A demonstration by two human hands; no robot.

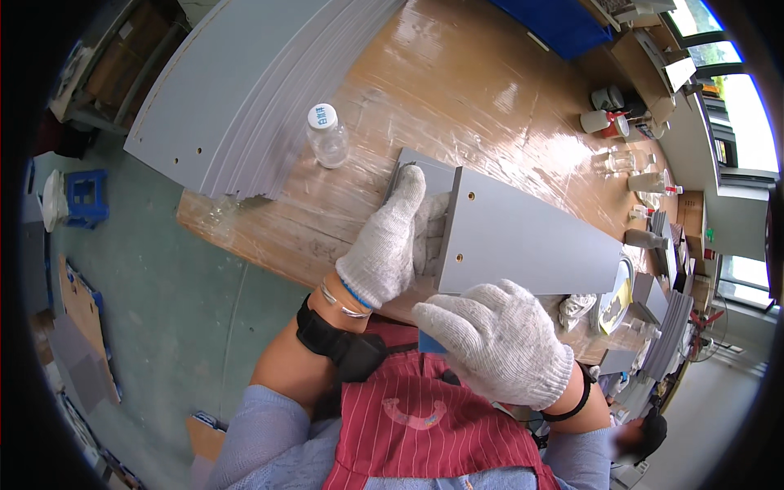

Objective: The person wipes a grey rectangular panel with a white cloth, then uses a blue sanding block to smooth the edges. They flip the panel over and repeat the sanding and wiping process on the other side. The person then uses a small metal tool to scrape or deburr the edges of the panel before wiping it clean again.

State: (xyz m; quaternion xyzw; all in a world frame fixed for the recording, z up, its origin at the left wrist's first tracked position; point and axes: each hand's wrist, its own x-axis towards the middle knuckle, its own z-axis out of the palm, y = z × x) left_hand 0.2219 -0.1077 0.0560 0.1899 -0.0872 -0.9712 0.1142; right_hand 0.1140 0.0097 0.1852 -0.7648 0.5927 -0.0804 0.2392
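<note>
A grey panel (531,237) with two brass-coloured holes near its left edge is tilted up over the table in front of me. Behind its upper left corner shows part of another grey panel (430,169). My left hand (388,241), in a white knit glove, has its thumb up against that rear panel. Its fingers curl at the left edge of the holed panel and are partly hidden. My right hand (502,339), gloved too, is closed just below the holed panel's near edge. A small flat blue piece (430,344) sticks out under its fingers; the rest is covered.
A tall stack of grey panels (245,106) stands at the left of the plastic-covered wooden table (457,90). A clear bottle with a white cap (328,143) is beside it. Several bottles and cans line the right side. A blue stool (86,198) stands on the green floor.
</note>
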